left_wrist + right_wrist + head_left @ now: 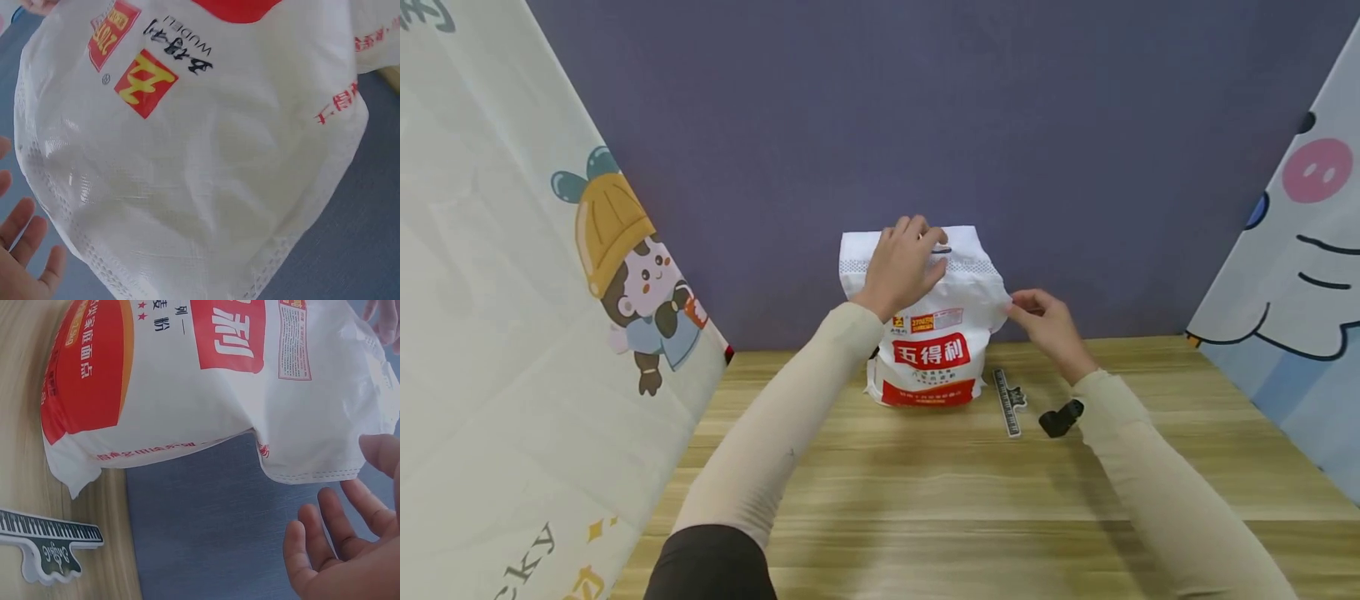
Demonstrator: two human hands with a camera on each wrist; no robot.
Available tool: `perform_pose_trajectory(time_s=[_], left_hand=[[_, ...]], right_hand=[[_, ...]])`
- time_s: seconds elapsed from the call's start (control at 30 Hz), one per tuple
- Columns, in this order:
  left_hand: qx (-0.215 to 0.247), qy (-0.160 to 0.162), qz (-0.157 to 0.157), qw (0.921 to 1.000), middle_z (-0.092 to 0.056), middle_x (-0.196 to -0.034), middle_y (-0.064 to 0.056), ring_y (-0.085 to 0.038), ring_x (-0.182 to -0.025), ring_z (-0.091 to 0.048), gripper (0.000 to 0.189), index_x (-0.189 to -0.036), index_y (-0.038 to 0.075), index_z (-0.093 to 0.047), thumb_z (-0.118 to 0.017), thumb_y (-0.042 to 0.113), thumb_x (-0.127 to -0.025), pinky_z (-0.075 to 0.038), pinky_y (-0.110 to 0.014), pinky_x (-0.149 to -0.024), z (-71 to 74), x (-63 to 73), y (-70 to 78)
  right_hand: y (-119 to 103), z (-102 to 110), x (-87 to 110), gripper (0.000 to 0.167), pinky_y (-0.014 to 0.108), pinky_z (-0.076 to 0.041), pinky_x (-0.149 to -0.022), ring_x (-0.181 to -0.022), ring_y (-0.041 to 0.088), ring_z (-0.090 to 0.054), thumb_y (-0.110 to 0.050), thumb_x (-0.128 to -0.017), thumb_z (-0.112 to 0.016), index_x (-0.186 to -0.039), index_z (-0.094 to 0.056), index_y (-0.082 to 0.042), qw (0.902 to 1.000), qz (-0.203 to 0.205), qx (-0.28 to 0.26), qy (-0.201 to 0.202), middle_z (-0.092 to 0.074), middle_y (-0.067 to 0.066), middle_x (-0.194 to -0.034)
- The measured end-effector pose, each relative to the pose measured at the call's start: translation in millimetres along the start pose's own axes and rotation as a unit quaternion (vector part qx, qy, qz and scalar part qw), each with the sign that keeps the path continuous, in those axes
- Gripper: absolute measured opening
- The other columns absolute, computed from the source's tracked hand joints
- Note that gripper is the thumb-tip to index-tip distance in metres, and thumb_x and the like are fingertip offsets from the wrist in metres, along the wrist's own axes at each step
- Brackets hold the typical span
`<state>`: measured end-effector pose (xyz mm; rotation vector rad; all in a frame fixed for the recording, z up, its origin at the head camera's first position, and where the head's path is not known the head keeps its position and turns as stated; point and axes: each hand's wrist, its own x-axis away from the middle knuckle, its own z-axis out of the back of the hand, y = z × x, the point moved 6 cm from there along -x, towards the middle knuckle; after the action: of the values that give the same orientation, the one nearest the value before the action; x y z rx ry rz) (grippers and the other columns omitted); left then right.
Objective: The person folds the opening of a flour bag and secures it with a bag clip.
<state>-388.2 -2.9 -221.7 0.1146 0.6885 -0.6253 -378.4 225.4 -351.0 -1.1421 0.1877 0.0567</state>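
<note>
The right hand (1051, 329) pinched the bag (934, 321) at its edge, best done gently; the left hand (901, 262), loose-fingered, perhaps touched nothing.

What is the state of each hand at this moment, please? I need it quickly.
Left hand: open, fingers spread near the top of the white bag.
Right hand: closed on the bag, pinching its side edge.

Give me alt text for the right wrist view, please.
A right hand pinches the side edge of a white flour bag on a wooden table. A piano-keyboard clip lies beside it; the left hand appears at top right.
</note>
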Motion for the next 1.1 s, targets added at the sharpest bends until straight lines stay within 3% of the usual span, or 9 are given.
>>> perform_pose_trajectory(time_s=[0.17, 0.4, 0.57, 0.8, 1.1], left_hand=[[0.016, 0.003, 0.032, 0.9993, -0.065, -0.128, -0.003, -0.022, -0.119, -0.057, 0.037, -0.131, 0.021, -0.065, -0.063, 0.040, -0.099, -0.045, -0.042, -0.106, -1.8, -6.1, -8.2], [0.049, -0.055, 0.066, 0.9951, -0.060, -0.144, -0.001, -0.022, -0.132, -0.052, 0.047, -0.141, 0.024, -0.058, -0.055, 0.049, -0.101, -0.037, -0.044, -0.112, -12.9, -14.8, -9.4], [0.044, -0.073, 0.081, 0.9931, -0.061, -0.144, 0.001, -0.020, -0.132, -0.052, 0.049, -0.144, 0.027, -0.055, -0.052, 0.052, -0.102, -0.037, -0.043, -0.110, -14.7, -21.2, -5.0], [0.038, -0.113, 0.097, 0.9881, -0.059, -0.146, 0.002, -0.019, -0.131, -0.052, 0.052, -0.147, 0.028, -0.051, -0.047, 0.056, -0.103, -0.035, -0.044, -0.111, -17.0, -27.0, -1.3], [0.049, -0.135, 0.106, 0.9838, -0.060, -0.144, 0.003, -0.018, -0.130, -0.053, 0.051, -0.145, 0.027, -0.054, -0.047, 0.057, -0.103, -0.036, -0.045, -0.109, -23.9, -27.8, -3.3]], right_hand=[[5.1, -4.1, -3.4, 0.050, 0.026, -0.048, -0.089, -0.107, 0.017, -0.054, -0.041, -0.100, -0.065, -0.134, -0.058, -0.005, 0.9997, -0.009, -0.021, -0.001, -0.057, 0.005, -0.120], [10.5, -9.9, -6.8, 0.050, 0.027, -0.048, -0.091, -0.108, 0.017, -0.055, -0.039, -0.101, -0.064, -0.137, -0.057, -0.005, 0.9986, -0.020, -0.047, -0.011, -0.057, 0.003, -0.123], [11.0, -16.4, -8.5, 0.054, 0.024, -0.049, -0.094, -0.116, 0.017, -0.054, -0.040, -0.101, -0.063, -0.139, -0.055, -0.003, 0.9945, -0.031, -0.094, -0.035, -0.057, -0.003, -0.119], [15.5, -24.5, -11.8, 0.039, 0.019, -0.051, -0.084, -0.105, 0.013, -0.054, -0.043, -0.097, -0.068, -0.121, -0.063, -0.014, 0.9856, -0.047, -0.158, -0.040, -0.057, -0.010, -0.107], [22.9, -32.0, -15.6, 0.025, 0.030, -0.045, -0.097, -0.103, 0.010, -0.052, -0.041, -0.095, -0.071, -0.105, -0.066, -0.019, 0.9675, -0.064, -0.239, -0.053, -0.060, -0.012, -0.104]])
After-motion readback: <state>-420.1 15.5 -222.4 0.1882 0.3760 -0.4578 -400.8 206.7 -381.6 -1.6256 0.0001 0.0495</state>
